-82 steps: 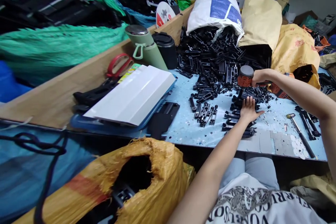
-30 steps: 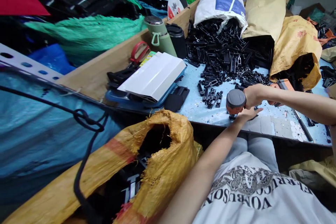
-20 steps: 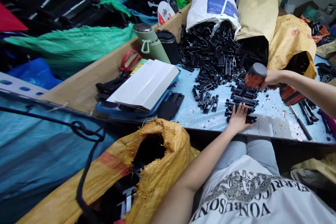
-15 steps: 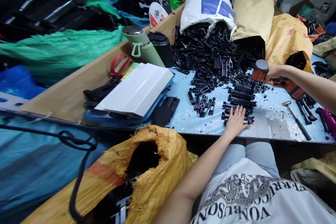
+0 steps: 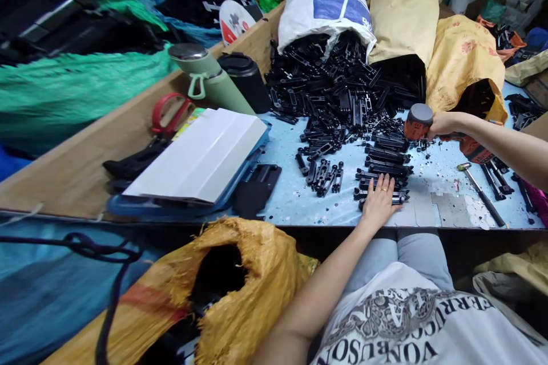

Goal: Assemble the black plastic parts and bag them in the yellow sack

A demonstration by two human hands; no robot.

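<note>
Black parts [image 5: 387, 155] lie in row running away from near edge of blue table [image 5: 282, 205], before you. Your left hand [image 5: 377, 201] lies flat, unclenched, across nearest parts. Your right hand [image 5: 442, 124] is clamped around drill [image 5: 418, 122], near far end of row. Hammer [image 5: 483, 194] lies to your right, handle toward you. White sack [image 5: 323, 3], beyond row, opens onto loose pile [image 5: 334, 88].

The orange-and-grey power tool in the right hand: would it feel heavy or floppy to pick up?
The power tool is probably heavy for its size, judging by its bulky head and blocky base. Looking hard-shelled, it would likely stay stiff, not flop.
</note>
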